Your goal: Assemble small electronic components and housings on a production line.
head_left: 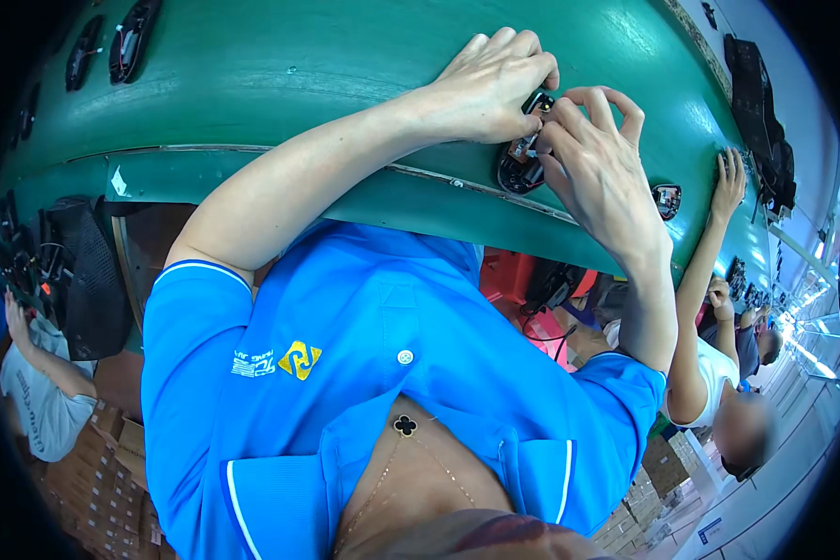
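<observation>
A: Where is the small black oval plastic part [523, 168]?

B: It lies on the glossy green surface [280, 65], close to the edge nearest the person, right under both hands.

A: And the 2 hands?

B: The left hand [490, 89] comes in from the left with its fingers [509, 47] curled together, the tips pressing on the upper end of the black part. The right hand [602, 163] meets it from the right, its fingers [593, 98] bent and pinching the same end, so both hands touch the part and each other.

A: What else is on the surface?

B: 2 long black oval parts [131, 37] sit far off at its upper left, and a small dark square part [666, 200] lies just right of the right wrist. A co-worker's hand [730, 182] rests flat on the surface further right. A black bag [89, 280] hangs below the surface at left.
</observation>
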`<action>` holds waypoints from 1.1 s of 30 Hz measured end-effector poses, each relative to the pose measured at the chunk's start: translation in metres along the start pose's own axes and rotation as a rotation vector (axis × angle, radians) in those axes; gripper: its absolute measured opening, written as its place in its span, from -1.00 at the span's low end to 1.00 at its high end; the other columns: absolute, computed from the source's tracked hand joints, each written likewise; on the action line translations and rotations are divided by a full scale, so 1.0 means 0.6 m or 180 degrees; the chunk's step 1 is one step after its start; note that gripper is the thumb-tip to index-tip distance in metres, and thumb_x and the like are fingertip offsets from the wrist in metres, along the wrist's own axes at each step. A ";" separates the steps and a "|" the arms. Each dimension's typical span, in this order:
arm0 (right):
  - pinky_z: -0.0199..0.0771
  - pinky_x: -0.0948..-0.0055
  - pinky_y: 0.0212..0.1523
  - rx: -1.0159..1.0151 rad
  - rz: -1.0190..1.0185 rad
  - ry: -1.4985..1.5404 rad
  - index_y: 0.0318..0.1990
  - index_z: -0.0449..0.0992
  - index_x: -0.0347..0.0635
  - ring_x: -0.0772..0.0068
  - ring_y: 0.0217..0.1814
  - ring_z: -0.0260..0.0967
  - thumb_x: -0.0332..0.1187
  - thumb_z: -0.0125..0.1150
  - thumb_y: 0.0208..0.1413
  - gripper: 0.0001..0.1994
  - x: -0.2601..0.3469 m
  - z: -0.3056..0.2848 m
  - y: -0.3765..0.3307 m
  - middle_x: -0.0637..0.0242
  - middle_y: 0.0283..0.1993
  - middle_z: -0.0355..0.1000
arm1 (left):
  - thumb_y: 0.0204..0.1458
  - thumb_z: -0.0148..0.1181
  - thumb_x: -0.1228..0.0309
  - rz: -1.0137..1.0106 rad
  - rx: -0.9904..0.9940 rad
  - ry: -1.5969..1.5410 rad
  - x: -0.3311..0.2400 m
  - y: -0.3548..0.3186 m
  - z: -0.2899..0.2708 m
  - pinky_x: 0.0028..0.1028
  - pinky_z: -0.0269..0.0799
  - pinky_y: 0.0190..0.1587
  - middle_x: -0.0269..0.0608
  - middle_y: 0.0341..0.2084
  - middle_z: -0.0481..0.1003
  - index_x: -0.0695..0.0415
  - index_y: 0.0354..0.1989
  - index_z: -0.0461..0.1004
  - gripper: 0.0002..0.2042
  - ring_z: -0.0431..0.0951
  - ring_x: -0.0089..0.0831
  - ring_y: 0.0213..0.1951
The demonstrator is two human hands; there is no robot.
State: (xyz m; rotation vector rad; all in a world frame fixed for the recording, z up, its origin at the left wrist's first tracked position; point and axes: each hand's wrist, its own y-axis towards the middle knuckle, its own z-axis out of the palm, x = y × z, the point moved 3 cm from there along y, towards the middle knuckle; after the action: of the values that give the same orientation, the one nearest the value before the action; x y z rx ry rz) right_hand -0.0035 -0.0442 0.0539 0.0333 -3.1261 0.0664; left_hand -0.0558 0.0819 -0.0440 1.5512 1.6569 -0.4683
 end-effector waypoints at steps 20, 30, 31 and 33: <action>0.04 0.10 0.31 0.0139 -0.0281 -0.0588 -0.26 0.53 -0.18 0.29 0.06 0.25 -0.33 0.14 0.06 -0.84 0.012 0.004 -0.003 0.27 -0.12 0.37 | -0.07 0.38 0.35 -0.0014 0.0023 0.0032 -0.001 0.003 0.011 -0.24 0.25 0.06 -0.08 -0.14 0.46 0.14 -0.08 0.57 -0.65 0.40 -0.17 -0.03; 0.08 0.17 0.28 0.0286 0.0175 -0.0004 -0.29 0.54 -0.13 0.27 0.09 0.25 -0.36 0.35 -0.04 -0.83 -0.018 0.018 -0.008 0.34 -0.11 0.39 | -0.11 0.37 0.36 -0.0064 -0.0035 0.0045 0.000 0.006 0.020 -0.24 0.26 0.05 -0.10 -0.14 0.45 0.14 -0.07 0.56 -0.63 0.40 -0.18 -0.04; 0.09 0.19 0.25 0.0383 0.0286 0.0172 -0.31 0.55 -0.12 0.29 0.07 0.25 -0.35 0.37 -0.03 -0.85 -0.028 0.020 -0.008 0.36 -0.14 0.40 | -0.11 0.36 0.37 -0.0041 -0.0077 0.0048 0.001 0.006 0.022 -0.24 0.26 0.05 -0.13 -0.15 0.44 0.13 -0.06 0.55 -0.62 0.39 -0.19 -0.05; 0.11 0.24 0.20 0.0572 0.0504 0.0528 -0.36 0.57 -0.09 0.33 0.02 0.24 -0.32 0.41 -0.02 -0.87 -0.045 0.024 -0.009 0.38 -0.18 0.41 | -0.13 0.34 0.39 -0.0001 -0.0161 0.0057 0.002 0.005 0.024 -0.25 0.27 0.04 -0.18 -0.17 0.42 0.10 -0.05 0.54 -0.61 0.39 -0.21 -0.08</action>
State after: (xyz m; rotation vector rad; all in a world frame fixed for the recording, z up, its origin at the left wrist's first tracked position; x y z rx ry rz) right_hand 0.0235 -0.0496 0.0395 -0.2067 -2.9410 0.3334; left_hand -0.0483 0.0725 -0.0529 1.5222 1.6702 -0.4106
